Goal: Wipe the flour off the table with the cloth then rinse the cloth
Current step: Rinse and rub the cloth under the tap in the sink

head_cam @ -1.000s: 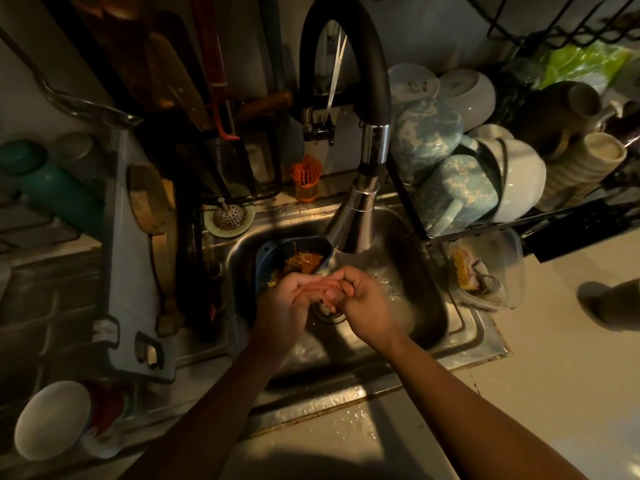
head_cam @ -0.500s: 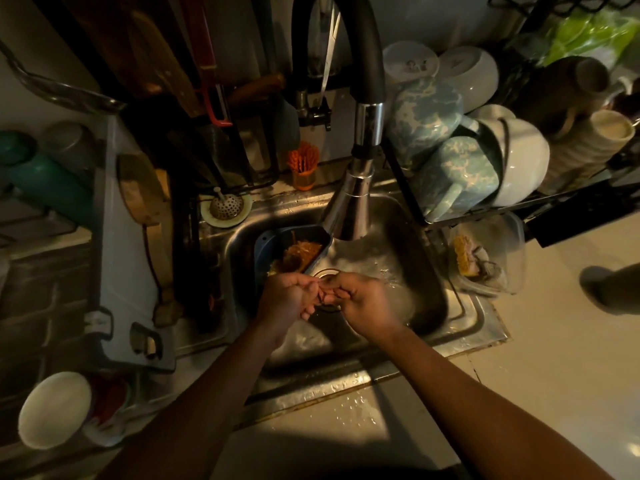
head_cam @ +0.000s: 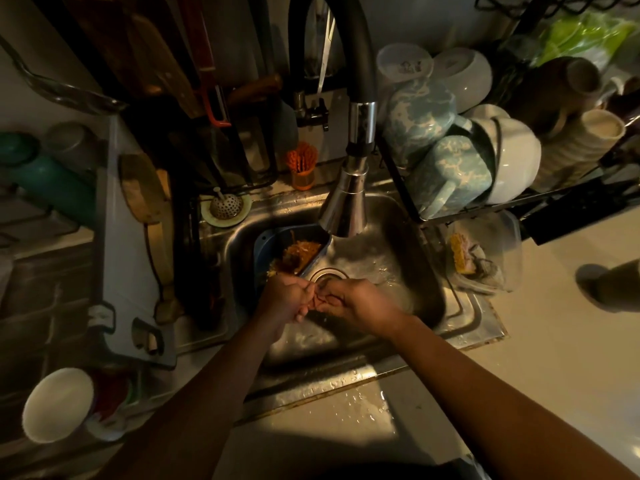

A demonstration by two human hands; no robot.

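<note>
Teal mugs (head_cam: 450,171) mottled white, a black tap hose (head_cam: 360,46), an orange brush (head_cam: 301,161), a blue basket (head_cam: 270,241), and white bowls (head_cam: 517,157).

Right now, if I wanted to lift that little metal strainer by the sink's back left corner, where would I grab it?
Pinch the thin upright stem at the middle of the strainer, coming straight down from above. The perforated dome around it is low and rounded, with little edge to catch, so a side grip would likely slip.
</note>
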